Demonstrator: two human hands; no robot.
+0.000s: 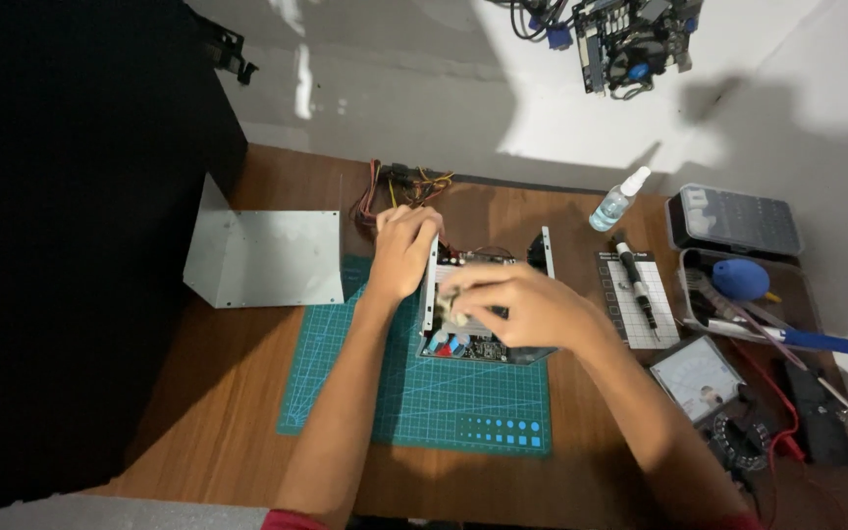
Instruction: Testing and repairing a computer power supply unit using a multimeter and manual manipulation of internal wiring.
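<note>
Power supply interior hidden under right hand.

Bare forearms, red sleeve edges

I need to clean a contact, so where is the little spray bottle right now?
In the head view the spray bottle stands on the wooden desk, at the back right, just left of the grey parts case and behind the screwdriver.
</note>
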